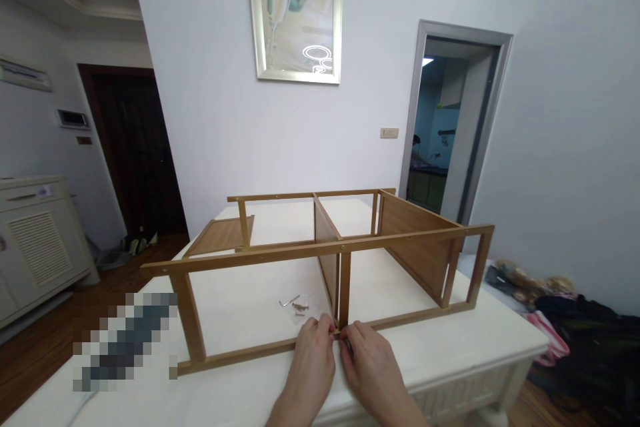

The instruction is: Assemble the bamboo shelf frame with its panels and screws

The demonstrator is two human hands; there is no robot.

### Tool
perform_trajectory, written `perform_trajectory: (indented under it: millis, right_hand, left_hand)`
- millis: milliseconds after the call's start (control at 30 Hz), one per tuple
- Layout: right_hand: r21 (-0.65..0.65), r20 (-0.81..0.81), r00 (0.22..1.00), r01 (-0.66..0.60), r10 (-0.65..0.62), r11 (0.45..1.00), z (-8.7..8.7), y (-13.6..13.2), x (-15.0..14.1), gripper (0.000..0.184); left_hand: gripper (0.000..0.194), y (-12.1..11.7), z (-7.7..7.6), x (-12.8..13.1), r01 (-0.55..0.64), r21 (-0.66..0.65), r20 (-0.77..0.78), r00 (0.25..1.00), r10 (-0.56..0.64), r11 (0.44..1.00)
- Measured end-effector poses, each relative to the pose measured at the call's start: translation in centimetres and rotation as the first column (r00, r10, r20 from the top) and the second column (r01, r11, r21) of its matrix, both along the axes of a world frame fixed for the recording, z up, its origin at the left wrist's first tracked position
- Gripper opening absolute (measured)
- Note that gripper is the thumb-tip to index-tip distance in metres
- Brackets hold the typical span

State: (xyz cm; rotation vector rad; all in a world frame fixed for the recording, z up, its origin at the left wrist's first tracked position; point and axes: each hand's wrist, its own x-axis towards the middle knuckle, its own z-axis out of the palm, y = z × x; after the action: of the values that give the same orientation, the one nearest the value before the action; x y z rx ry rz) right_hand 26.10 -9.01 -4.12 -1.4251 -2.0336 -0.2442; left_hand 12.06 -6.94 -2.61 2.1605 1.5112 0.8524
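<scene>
A wooden shelf frame (pixel 260 252) lies on its side across the white table (pixel 240 383). My left hand (pixel 315 357) and my right hand (pixel 371 357) meet at its near lower rail, at the foot of the middle upright. Both have their fingers closed in a pinch there. Whatever lies between the fingertips is too small and too hidden to name. Just beyond my left hand, a hex key (pixel 290 301) and several screws (pixel 301 308) rest on or by a clear plastic bag. Two panels, a middle shelf (pixel 326 240) and a right-hand shelf (pixel 415 237), stand inside the frame.
A loose wooden panel (pixel 223 235) lies at the table's far left. On the near left is a pixelated dark object (pixel 130 340) with a white cable. Bags and clothes (pixel 565 320) are heaped at the right. A white cabinet (pixel 43 240) stands at far left.
</scene>
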Motion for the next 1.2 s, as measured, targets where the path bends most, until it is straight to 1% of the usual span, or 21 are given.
perform_trajectory:
  millis: [167, 367, 500, 667, 867, 1000, 1200]
  right_hand:
    - [0.053, 0.012, 1.0, 0.011, -0.012, 0.999, -0.03, 0.02, -0.1, 0.015]
    - [0.11, 0.033, 0.999, 0.034, -0.038, 0.993, -0.25, 0.3, -0.16, 0.019]
    - [0.083, 0.028, 0.999, 0.039, -0.041, 0.996, -0.3, 0.21, -0.07, 0.018]
    - [0.043, -0.031, 1.0, 0.008, -0.007, 0.999, -0.05, -0.08, 0.2, 0.009]
    - [0.018, -0.029, 1.0, -0.006, 0.007, 1.0, -0.13, 0.09, 0.26, 0.011]
    - [0.009, -0.014, 1.0, 0.016, -0.016, 1.0, -0.37, 0.29, 0.18, 0.013]
    - [0.017, 0.014, 0.999, 0.052, -0.052, 0.999, -0.25, 0.13, -0.07, 0.018]
  left_hand:
    - [0.03, 0.12, -0.13, 0.0, 0.006, -0.034, -0.008, 1.0, -0.006, 0.999]
    - [0.029, 0.03, 0.09, -0.05, 0.009, -0.032, 0.009, 1.0, -0.008, 0.999]
    - [0.03, 0.05, 0.01, -0.04, 0.014, -0.03, 0.008, 1.0, -0.014, 0.999]
    - [0.029, 0.23, -0.41, -0.06, 0.012, -0.03, 0.012, 1.0, -0.011, 0.999]
    - [0.028, 0.35, -0.66, -0.07, 0.011, -0.009, 0.018, 1.0, -0.011, 1.0]
    - [0.029, 0.2, -0.55, -0.09, 0.007, -0.006, 0.015, 1.0, -0.007, 1.0]
    - [0.029, 0.1, -0.37, -0.08, 0.014, -0.014, 0.012, 1.0, -0.013, 1.0]
